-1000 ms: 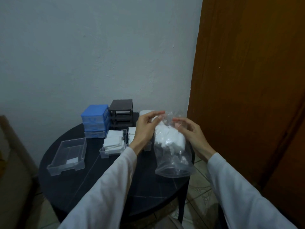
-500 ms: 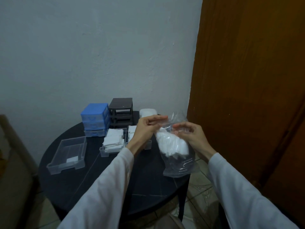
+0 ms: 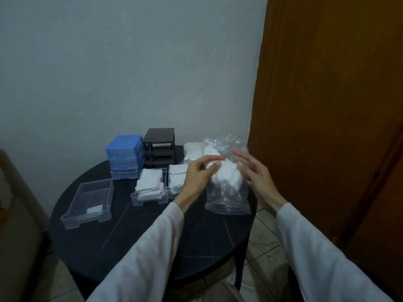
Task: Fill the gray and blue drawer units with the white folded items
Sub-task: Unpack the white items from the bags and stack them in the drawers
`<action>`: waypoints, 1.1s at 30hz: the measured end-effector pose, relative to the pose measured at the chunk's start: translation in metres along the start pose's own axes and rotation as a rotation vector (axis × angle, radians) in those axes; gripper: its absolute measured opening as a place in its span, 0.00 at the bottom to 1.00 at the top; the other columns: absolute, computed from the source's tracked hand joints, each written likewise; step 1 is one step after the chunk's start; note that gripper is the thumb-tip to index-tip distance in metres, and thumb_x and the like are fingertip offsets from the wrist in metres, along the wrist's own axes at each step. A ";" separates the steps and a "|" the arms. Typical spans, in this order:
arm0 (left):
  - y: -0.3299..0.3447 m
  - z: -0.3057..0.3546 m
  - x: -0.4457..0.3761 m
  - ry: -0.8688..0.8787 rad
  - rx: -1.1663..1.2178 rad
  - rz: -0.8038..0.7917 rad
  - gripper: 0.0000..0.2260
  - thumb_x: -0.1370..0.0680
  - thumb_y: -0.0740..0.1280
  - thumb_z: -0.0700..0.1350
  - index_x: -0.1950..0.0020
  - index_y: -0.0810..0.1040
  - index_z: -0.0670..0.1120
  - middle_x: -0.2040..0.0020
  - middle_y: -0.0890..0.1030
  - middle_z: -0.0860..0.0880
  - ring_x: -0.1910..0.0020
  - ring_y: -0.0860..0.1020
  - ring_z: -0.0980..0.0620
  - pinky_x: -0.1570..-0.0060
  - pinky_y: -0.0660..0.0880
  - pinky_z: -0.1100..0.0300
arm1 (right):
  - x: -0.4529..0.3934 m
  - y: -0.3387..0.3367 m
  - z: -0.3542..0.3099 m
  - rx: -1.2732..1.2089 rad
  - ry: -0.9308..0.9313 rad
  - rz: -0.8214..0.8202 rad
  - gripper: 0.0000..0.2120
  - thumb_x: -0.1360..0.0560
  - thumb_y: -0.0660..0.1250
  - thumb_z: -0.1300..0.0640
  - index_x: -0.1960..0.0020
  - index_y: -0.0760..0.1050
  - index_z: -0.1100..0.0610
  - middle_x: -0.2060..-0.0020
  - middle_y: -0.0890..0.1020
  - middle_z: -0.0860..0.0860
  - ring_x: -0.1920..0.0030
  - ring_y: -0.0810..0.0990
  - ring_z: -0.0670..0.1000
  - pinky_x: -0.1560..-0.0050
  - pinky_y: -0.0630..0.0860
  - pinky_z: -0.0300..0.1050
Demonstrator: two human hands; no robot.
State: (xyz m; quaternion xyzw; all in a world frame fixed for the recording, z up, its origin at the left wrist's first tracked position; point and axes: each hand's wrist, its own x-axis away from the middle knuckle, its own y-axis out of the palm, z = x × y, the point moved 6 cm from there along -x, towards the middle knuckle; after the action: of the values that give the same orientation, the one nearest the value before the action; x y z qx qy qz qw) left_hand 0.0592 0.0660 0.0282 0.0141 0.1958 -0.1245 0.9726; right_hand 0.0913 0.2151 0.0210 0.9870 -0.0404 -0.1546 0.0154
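**Crinkled bag between two hands**

The left hand [image 3: 199,174] pinched the clear, crinkled plastic bag [image 3: 227,188] of soft white folded items [image 3: 226,178]; the right hand [image 3: 255,175] was relaxed, fingers straight, beside it. Boxy blue drawer unit [image 3: 124,156] and gray drawer unit [image 3: 160,147] stood beyond the left hand.

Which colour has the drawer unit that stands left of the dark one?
Blue: the drawer unit has a blue frame. The head view shows it.

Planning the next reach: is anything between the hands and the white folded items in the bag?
Yes. The clear plastic bag itself encloses the white folded items. The left hand and right hand are against its outside.
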 end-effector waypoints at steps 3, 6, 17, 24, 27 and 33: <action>-0.003 -0.003 -0.003 -0.012 0.032 0.029 0.07 0.24 0.65 0.37 0.48 0.81 0.40 0.52 0.81 0.50 0.53 0.77 0.54 0.57 0.75 0.68 | 0.002 0.001 0.006 0.079 0.069 -0.053 0.10 0.21 0.59 0.59 0.44 0.76 0.53 0.45 0.77 0.47 0.45 0.77 0.48 0.56 0.78 0.39; 0.000 -0.009 -0.001 -0.048 0.044 0.026 0.06 0.23 0.64 0.37 0.50 0.80 0.39 0.52 0.80 0.45 0.53 0.78 0.51 0.60 0.75 0.68 | 0.002 0.002 0.008 0.103 0.077 -0.022 0.10 0.22 0.60 0.61 0.44 0.77 0.59 0.47 0.78 0.50 0.47 0.77 0.49 0.54 0.77 0.40; 0.011 -0.016 0.007 -0.158 0.057 -0.057 0.18 0.27 0.61 0.27 0.51 0.81 0.48 0.45 0.80 0.45 0.55 0.79 0.50 0.61 0.77 0.62 | 0.004 -0.004 0.020 0.190 0.098 -0.006 0.08 0.22 0.59 0.65 0.51 0.77 0.60 0.53 0.78 0.48 0.52 0.78 0.48 0.53 0.77 0.40; 0.013 -0.018 0.002 -0.049 -0.057 -0.079 0.20 0.28 0.66 0.28 0.41 0.78 0.47 0.39 0.77 0.52 0.41 0.75 0.59 0.49 0.75 0.69 | 0.009 -0.010 0.028 0.108 0.095 -0.017 0.07 0.23 0.62 0.62 0.47 0.77 0.57 0.50 0.79 0.48 0.47 0.78 0.49 0.47 0.78 0.44; 0.012 -0.020 0.002 0.043 -0.117 -0.027 0.17 0.26 0.67 0.34 0.39 0.77 0.45 0.39 0.78 0.52 0.38 0.73 0.56 0.42 0.73 0.66 | 0.010 -0.011 0.031 0.135 0.121 -0.066 0.09 0.24 0.65 0.61 0.45 0.77 0.56 0.47 0.78 0.46 0.44 0.76 0.47 0.44 0.76 0.47; 0.030 -0.032 0.011 -0.059 0.001 -0.153 0.03 0.23 0.64 0.38 0.51 0.76 0.44 0.50 0.78 0.47 0.54 0.77 0.54 0.60 0.75 0.67 | 0.007 -0.023 0.030 0.110 0.099 0.149 0.08 0.27 0.67 0.66 0.48 0.77 0.60 0.52 0.78 0.46 0.49 0.77 0.47 0.51 0.78 0.45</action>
State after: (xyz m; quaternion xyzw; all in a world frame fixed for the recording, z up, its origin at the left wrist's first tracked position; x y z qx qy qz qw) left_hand 0.0643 0.0944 -0.0059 -0.0039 0.1675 -0.1991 0.9655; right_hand 0.0903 0.2373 -0.0108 0.9871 -0.1212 -0.1017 -0.0252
